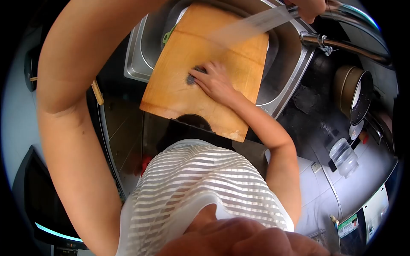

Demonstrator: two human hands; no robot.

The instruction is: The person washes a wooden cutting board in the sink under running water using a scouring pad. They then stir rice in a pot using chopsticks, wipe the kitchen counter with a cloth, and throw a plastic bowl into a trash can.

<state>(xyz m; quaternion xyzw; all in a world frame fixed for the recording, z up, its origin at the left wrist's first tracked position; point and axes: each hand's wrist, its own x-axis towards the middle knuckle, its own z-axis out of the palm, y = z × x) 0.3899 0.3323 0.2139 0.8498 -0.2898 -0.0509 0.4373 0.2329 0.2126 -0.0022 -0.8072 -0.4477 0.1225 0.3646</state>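
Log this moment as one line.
right hand: touching small dark item | wooden board: under item, over sink | left hand: frame's top edge, beside blurred pale strip, grip unclear

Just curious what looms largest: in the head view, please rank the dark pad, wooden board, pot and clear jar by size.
1. Wooden board
2. Pot
3. Clear jar
4. Dark pad, judging its visible part

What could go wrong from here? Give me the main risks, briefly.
Cuts: the left hand appears to hold a knife, blurred over the wooden cutting board, while the right hand touches a dark piece there; a stray stroke could catch it.
Tipping: the board lies over the sink, its near end jutting beyond it, so a hard blow there might shift it.
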